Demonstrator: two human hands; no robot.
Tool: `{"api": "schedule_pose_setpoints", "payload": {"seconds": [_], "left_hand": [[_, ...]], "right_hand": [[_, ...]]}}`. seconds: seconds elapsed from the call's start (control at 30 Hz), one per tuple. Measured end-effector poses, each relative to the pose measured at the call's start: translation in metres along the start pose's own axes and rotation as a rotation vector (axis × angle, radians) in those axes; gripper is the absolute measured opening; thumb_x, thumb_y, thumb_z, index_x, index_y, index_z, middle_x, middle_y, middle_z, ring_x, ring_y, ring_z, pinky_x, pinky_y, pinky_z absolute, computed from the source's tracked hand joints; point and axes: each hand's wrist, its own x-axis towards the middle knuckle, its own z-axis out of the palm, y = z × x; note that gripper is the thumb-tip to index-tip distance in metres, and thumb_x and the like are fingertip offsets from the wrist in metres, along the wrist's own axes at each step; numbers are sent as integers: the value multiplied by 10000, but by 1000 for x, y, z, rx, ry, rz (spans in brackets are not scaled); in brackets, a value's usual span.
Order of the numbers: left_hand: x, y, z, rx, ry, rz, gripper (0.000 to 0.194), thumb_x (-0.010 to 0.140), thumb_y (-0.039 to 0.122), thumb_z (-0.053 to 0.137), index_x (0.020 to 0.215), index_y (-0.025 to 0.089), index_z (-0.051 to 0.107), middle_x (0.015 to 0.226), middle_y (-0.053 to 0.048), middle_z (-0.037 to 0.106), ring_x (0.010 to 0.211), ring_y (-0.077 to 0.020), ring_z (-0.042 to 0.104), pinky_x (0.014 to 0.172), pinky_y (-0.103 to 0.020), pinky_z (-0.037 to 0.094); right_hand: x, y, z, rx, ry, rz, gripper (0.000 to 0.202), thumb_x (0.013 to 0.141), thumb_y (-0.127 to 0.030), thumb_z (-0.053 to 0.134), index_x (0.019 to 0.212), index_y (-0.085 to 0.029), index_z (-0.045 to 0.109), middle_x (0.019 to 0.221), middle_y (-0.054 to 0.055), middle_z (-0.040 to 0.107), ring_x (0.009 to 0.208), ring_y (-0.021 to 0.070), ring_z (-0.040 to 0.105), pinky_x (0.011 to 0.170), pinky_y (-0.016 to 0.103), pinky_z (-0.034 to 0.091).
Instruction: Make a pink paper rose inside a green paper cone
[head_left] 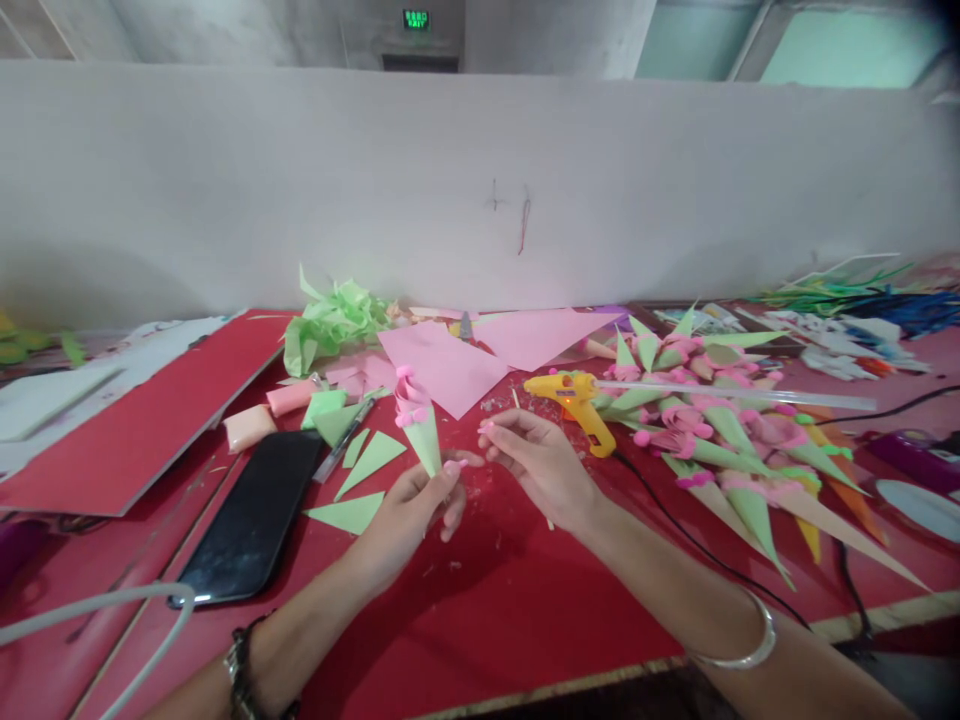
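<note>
A green paper cone with pink curled paper and pink balls at its top [421, 430] stands upright in my left hand [420, 502], whose thumb and fingers pinch its lower tip. A small pink piece [454, 467] shows at the left thumb. Just to the right, my right hand [546, 462] is closed in a pinch on a tiny pink piece [487, 427]. The two hands are close together but apart, above the red table [480, 620]. Behind the right hand lies a yellow glue gun [574, 400] with a clear glue stick in its back.
Many finished paper cones [720, 430] are heaped at the right. A black phone [251, 515], green paper triangles [373, 462] and clay packs [250, 428] lie at the left. Pink paper sheets [446, 365] and crumpled green paper [337, 322] are at the back. The gun's black cord runs right.
</note>
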Motion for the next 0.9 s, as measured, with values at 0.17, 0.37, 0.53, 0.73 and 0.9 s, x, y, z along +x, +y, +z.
{"api": "schedule_pose_setpoints", "payload": {"seconds": [0.17,0.37,0.53,0.73,0.9], "left_hand": [[-3,0,2,-223,-240,-28,268,862,330,357,983,162,527,511,50,425,432,-52,367,493,-209,288],[-5,0,3,-249,-327,-103,226,850,326,398,878,153,541,506,43,435,442,-48,388,503,-198,297],[-4,0,3,-227,-333,-119,228,822,358,442,824,144,522,480,47,434,426,-53,386,474,-193,283],[-5,1,4,-182,-322,-144,236,799,360,477,770,127,496,481,44,433,442,-57,376,486,-206,260],[-6,0,3,-79,-322,-184,298,789,408,472,722,118,496,476,43,415,448,-57,357,485,-216,230]], "right_hand": [[-3,1,2,-19,-25,-30,159,685,-264,623,642,-174,500,519,-62,531,474,46,454,480,175,362],[-5,1,1,-10,-33,-33,230,772,-318,519,601,-175,462,452,-63,505,412,45,424,423,169,331],[-2,2,2,13,4,-48,99,667,-208,636,756,-185,599,634,-40,602,575,48,525,579,172,426],[-2,2,2,9,-25,36,102,664,-211,635,757,-173,653,761,4,661,704,84,603,682,198,472],[-4,1,2,-39,-27,34,145,697,-266,609,598,-172,560,460,-68,552,334,17,437,342,130,326]]}}
